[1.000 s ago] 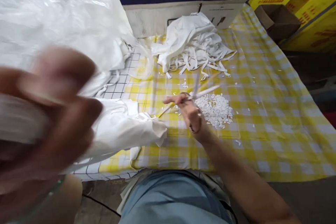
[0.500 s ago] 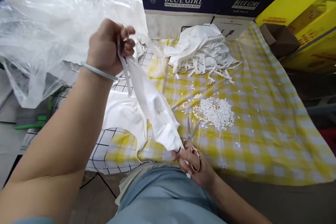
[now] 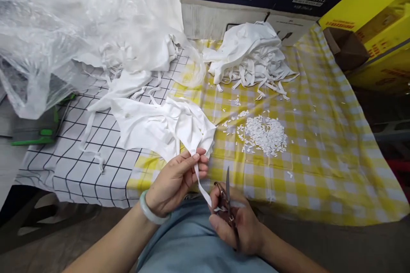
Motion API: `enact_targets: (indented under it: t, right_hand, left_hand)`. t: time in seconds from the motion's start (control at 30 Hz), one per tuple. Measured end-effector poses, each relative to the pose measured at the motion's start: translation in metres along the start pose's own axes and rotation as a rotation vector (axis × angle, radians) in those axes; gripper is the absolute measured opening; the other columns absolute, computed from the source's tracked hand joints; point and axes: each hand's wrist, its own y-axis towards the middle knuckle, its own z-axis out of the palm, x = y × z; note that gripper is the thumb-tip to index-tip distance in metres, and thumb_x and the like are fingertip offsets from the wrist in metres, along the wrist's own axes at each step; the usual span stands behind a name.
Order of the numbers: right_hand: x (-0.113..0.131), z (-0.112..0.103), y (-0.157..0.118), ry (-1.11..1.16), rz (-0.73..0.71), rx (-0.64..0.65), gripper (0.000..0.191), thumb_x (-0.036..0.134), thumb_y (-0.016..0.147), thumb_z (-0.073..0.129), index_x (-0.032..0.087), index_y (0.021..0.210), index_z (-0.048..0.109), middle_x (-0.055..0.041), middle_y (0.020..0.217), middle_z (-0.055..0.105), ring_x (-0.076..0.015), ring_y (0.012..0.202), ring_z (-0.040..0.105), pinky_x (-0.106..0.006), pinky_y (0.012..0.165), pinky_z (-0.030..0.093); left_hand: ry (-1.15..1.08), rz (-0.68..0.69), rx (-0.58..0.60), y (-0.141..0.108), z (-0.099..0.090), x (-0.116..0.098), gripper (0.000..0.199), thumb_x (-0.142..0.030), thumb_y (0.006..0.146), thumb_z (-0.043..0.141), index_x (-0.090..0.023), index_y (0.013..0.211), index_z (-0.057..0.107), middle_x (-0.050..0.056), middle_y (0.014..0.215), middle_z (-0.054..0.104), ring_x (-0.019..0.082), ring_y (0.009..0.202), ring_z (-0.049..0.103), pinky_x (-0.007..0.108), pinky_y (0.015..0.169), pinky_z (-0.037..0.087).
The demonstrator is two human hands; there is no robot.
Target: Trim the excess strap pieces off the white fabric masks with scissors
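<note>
My left hand pinches a narrow white strap between thumb and fingers, at the near end of a white garment that lies crumpled on the table. From there the strap runs down to my right hand. That hand is closed around a pair of scissors, blades pointing up and away from me, and the strap's far part passes into the same fingers. A heap of small white cut bits lies beyond the scissors.
A pile of white strapped garments rests against a Blue Girl carton. Clear plastic bagging covers the left back. Yellow boxes stand at right. A yellow checked cloth covers much of the table.
My left hand has come down from its raised spot to the garment's near end. The garment now lies on the table. The scissors have turned more upright in my right hand.
</note>
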Motion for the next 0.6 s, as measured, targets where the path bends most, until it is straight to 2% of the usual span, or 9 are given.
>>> enact_targets:
  t: [0.03,0.1,0.17,0.2,0.27,0.3,0.37,0.47,0.6]
  right_hand:
    - [-0.004,0.0,0.003,-0.006,0.007,-0.015,0.018,0.022,0.08,0.062,0.023,0.084,0.044,0.0052,0.07,0.042,-0.008,0.053,0.036,-0.02,0.047,0.032]
    - [-0.009,-0.005,0.018,-0.065,-0.067,-0.174,0.017,0.02,0.083,0.062,0.023,0.086,0.045,0.0022,0.077,0.051,-0.0107,0.061,0.048,-0.022,0.055,0.042]
    - [-0.009,-0.013,0.043,-0.173,-0.221,-0.366,0.019,0.019,0.083,0.064,0.024,0.089,0.047,-0.0042,0.097,0.061,-0.0171,0.086,0.06,-0.031,0.079,0.05]
    - [-0.007,-0.016,0.058,-0.212,-0.297,-0.402,0.021,0.019,0.082,0.067,0.024,0.09,0.048,-0.0068,0.109,0.063,-0.0204,0.101,0.06,-0.037,0.092,0.047]
    - [-0.001,-0.02,0.086,-0.182,-0.383,-0.31,0.023,0.025,0.08,0.071,0.024,0.087,0.05,-0.0075,0.116,0.065,-0.0238,0.119,0.054,-0.043,0.106,0.039]
    - [0.002,-0.02,0.097,-0.109,-0.379,-0.235,0.024,0.03,0.08,0.073,0.024,0.085,0.05,-0.0067,0.111,0.067,-0.0239,0.119,0.055,-0.042,0.105,0.041]
    - [0.005,-0.019,0.111,0.082,-0.295,-0.135,0.03,0.038,0.079,0.075,0.024,0.079,0.049,-0.0039,0.093,0.068,-0.0216,0.104,0.061,-0.038,0.093,0.048]
    - [0.006,-0.017,0.109,0.288,-0.183,-0.181,0.035,0.039,0.079,0.075,0.024,0.076,0.044,0.0009,0.081,0.062,-0.0158,0.081,0.062,-0.033,0.081,0.051]
    - [0.009,-0.021,0.096,0.242,-0.218,-0.166,0.032,0.038,0.079,0.075,0.025,0.083,0.046,-0.0039,0.103,0.064,-0.0206,0.109,0.059,-0.04,0.101,0.044]
  left_hand:
    - [-0.02,0.022,-0.022,-0.002,-0.002,-0.002,0.033,-0.03,0.071,0.085,-0.013,0.096,0.072,0.003,0.082,0.066,0.006,0.061,0.055,0.014,0.056,0.047]
    - [0.029,0.098,-0.015,-0.008,-0.005,-0.009,0.029,-0.033,0.075,0.082,-0.012,0.093,0.074,0.0,0.074,0.061,0.002,0.053,0.044,0.011,0.045,0.034]
    - [0.134,0.174,0.032,-0.017,-0.008,-0.015,0.028,-0.037,0.081,0.076,-0.013,0.095,0.075,0.0,0.073,0.06,0.002,0.052,0.041,0.012,0.046,0.03]
    - [0.19,0.204,0.065,-0.021,-0.008,-0.017,0.027,-0.038,0.084,0.074,-0.014,0.096,0.075,0.0,0.073,0.06,0.002,0.053,0.041,0.013,0.047,0.031]
    - [0.283,0.247,0.129,-0.028,-0.007,-0.022,0.026,-0.039,0.088,0.069,-0.015,0.098,0.075,0.001,0.074,0.06,0.005,0.056,0.043,0.016,0.051,0.033]
    - [0.314,0.266,0.152,-0.031,-0.006,-0.024,0.026,-0.039,0.09,0.066,-0.016,0.098,0.075,0.002,0.074,0.06,0.006,0.058,0.044,0.017,0.052,0.034]
    - [0.356,0.296,0.173,-0.034,-0.004,-0.031,0.027,-0.04,0.093,0.062,-0.016,0.096,0.075,0.003,0.074,0.061,0.009,0.061,0.046,0.02,0.054,0.035]
    - [0.429,0.325,0.18,-0.03,-0.003,-0.041,0.03,-0.042,0.094,0.058,-0.017,0.095,0.074,0.005,0.076,0.062,0.012,0.066,0.049,0.023,0.057,0.038]
    - [0.455,0.26,0.226,-0.02,0.006,-0.053,0.031,-0.044,0.093,0.058,-0.017,0.088,0.073,0.003,0.072,0.059,0.01,0.059,0.045,0.023,0.054,0.035]
